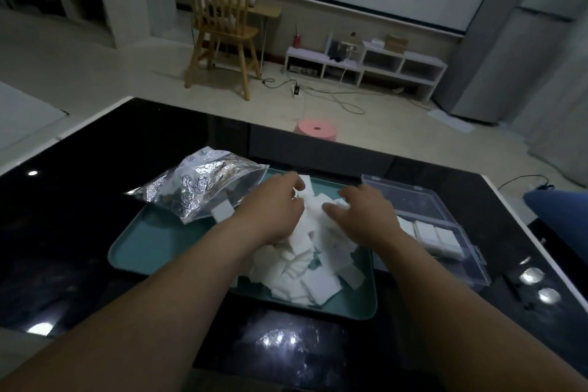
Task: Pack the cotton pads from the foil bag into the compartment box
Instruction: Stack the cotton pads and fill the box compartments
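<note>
Forearms (178,289) reach over a teal tray (152,245): left hand (273,204) fingers (294,183) pinch cotton pads (305,277), right hand (362,213) fingers (345,192) lie spread.

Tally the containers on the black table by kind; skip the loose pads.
Crinkled silver foil bag: 1
Flat teal plastic tray: 1
Clear plastic compartment box: 1
Total: 3
White square cotton pads heaped on the tray: too many to count.
</note>
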`<state>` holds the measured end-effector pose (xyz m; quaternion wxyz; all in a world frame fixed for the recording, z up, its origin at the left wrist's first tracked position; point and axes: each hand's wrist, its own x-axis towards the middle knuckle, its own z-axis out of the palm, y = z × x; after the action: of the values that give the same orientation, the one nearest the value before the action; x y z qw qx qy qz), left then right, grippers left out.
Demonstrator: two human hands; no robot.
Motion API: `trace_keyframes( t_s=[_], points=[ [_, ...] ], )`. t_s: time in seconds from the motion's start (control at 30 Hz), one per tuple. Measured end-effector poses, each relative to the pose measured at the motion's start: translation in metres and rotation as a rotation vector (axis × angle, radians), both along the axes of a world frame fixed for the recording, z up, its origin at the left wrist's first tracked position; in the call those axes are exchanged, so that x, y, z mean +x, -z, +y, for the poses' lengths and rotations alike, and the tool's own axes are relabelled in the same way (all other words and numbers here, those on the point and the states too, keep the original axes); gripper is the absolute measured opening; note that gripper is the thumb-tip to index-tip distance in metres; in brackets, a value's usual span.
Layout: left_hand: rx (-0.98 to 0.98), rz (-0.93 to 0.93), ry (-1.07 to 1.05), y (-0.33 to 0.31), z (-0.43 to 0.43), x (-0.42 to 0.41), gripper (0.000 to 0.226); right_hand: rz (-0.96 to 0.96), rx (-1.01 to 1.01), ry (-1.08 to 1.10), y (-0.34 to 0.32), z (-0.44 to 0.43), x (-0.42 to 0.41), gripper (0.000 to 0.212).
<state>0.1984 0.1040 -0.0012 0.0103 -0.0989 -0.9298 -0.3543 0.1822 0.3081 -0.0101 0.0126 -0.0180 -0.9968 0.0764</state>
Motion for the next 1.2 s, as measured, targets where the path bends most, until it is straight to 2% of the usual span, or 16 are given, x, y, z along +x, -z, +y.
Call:
trace_keyframes(
  t_s=[0.1, 0.17, 0.3, 0.37, 0.53, 0.6, 0.67, 0.8, 0.87, 0.97, 1.03, 1.13, 1.2],
  points=[
    [-0.001, -0.026, 0.002, 0.006, 0.004, -0.004, 0.029, -0.085, 0.117, -0.017, 0.007, -0.009, -0.006, 0.062],
    [-0.03, -0.047, -0.002, 0.01, 0.004, -0.005, 0.03, -0.101, 0.044, 0.001, 0.011, -0.01, -0.007, 0.053],
    [-0.041, -0.07, -0.007, 0.01, 0.007, 0.001, 0.031, -0.067, -0.175, -0.005, 0.005, -0.01, 0.001, 0.027],
    [0.012, -0.095, -0.009, 0.007, 0.012, 0.005, 0.029, -0.026, -0.283, -0.01, -0.002, -0.007, 0.007, 0.022],
    [0.326, -0.305, -0.099, 0.002, 0.037, 0.015, 0.032, 0.045, -0.644, 0.062, -0.016, 0.0, 0.028, 0.017],
    [0.432, -0.384, -0.111, 0.001, 0.051, 0.02, 0.032, 0.026, -0.802, 0.09, -0.02, 0.004, 0.04, 0.016],
    [0.504, -0.398, -0.109, 0.003, 0.064, 0.024, 0.021, -0.032, -0.968, 0.118, -0.022, 0.008, 0.05, 0.017],
    [0.547, -0.327, -0.194, 0.006, 0.075, 0.023, 0.011, -0.171, -1.274, 0.199, -0.024, 0.012, 0.06, 0.017],
    [0.549, -0.298, -0.224, 0.005, 0.078, 0.024, 0.011, -0.188, -1.348, 0.213, -0.025, 0.015, 0.061, 0.016],
    [0.574, -0.262, -0.26, 0.004, 0.079, 0.027, 0.014, -0.151, -1.298, 0.214, -0.025, 0.019, 0.061, 0.015],
    [0.649, -0.313, -0.248, 0.002, 0.081, 0.034, 0.014, -0.052, -1.08, 0.176, -0.021, 0.019, 0.06, 0.013],
    [0.831, -0.5, -0.128, -0.001, 0.092, 0.047, 0.024, 0.118, -0.693, 0.075, -0.015, 0.017, 0.062, 0.007],
    [0.876, -0.531, -0.079, 0.0, 0.098, 0.05, 0.028, 0.131, -0.619, 0.016, -0.015, 0.013, 0.066, 0.004]
  ],
)
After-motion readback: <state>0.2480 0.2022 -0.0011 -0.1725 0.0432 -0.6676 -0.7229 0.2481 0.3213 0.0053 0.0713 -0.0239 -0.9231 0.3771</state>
